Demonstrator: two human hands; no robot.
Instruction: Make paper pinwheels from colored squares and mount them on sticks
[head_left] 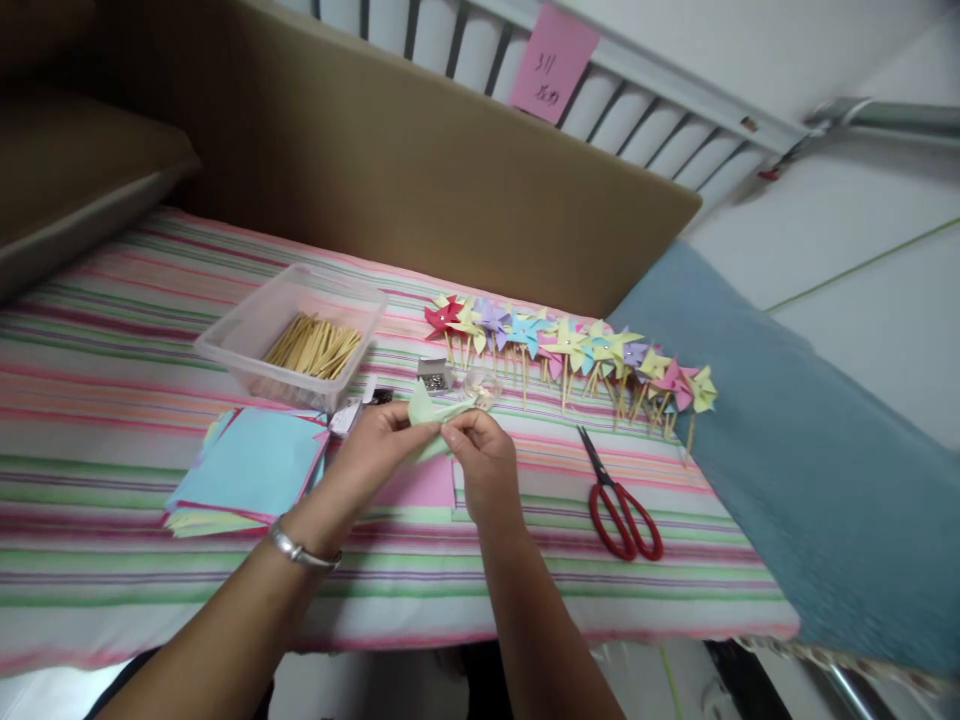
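Both hands meet over the striped cloth (112, 400) and pinch a folded piece of light green paper (435, 412). My left hand (375, 450), with a metal bracelet on its wrist, grips the paper from the left. My right hand (484, 455) pinches its right side with fingertips pressed together. Under the hands lies a pink paper square (420, 485). A stack of coloured paper squares (251, 468), blue on top, lies to the left.
A clear plastic tub (225, 345) holding wooden sticks (311, 345) stands behind the stack. A row of finished paper pinwheels (570, 345) lies at the back right. Red-handled scissors (622, 515) lie right of my hands. A small box of pins (433, 376) sits behind them. Cardboard walls the back.
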